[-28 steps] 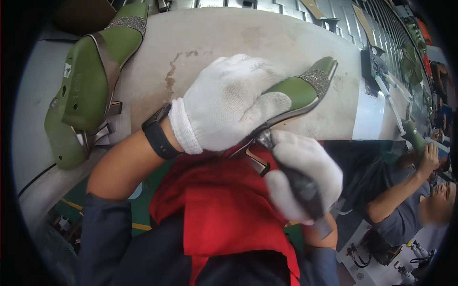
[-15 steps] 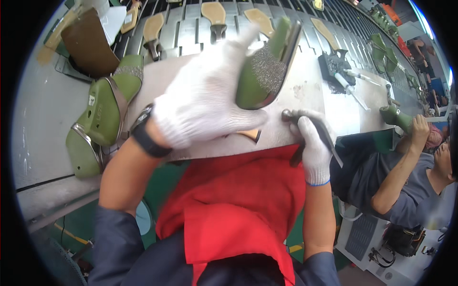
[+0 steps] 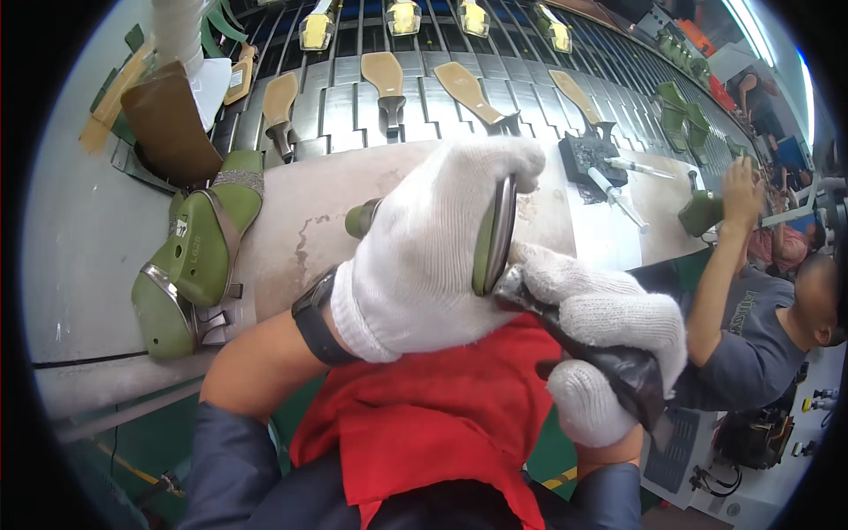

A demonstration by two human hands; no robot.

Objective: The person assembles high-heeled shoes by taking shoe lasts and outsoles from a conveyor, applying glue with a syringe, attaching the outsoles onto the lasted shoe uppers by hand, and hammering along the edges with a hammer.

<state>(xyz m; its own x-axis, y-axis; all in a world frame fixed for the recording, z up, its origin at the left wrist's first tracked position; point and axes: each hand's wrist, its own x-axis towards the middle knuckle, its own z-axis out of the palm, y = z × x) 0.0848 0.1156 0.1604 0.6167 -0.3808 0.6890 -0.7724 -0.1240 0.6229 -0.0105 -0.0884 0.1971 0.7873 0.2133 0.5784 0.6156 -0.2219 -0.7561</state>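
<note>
My left hand, in a white knit glove, is closed around a green shoe last in front of me. A shiny dark band runs along the last's edge, and the hand covers most of its body. A green end sticks out beyond the back of that hand. My right hand, gloved too, grips a dark-handled tool with a metal head. The head is at the lower end of the last, apparently touching it; the fingers hide the tool's exact kind.
Green lasts with straps stand on the table at left, beside a brown curved panel. Heeled soles lie along the slatted conveyor. A black block with syringes sits back right. A co-worker's hand is near another green last.
My left hand, spread beside the last before, is now closed around it, and the last is turned edge-on. My right hand has brought the tool up to the last's lower end.
</note>
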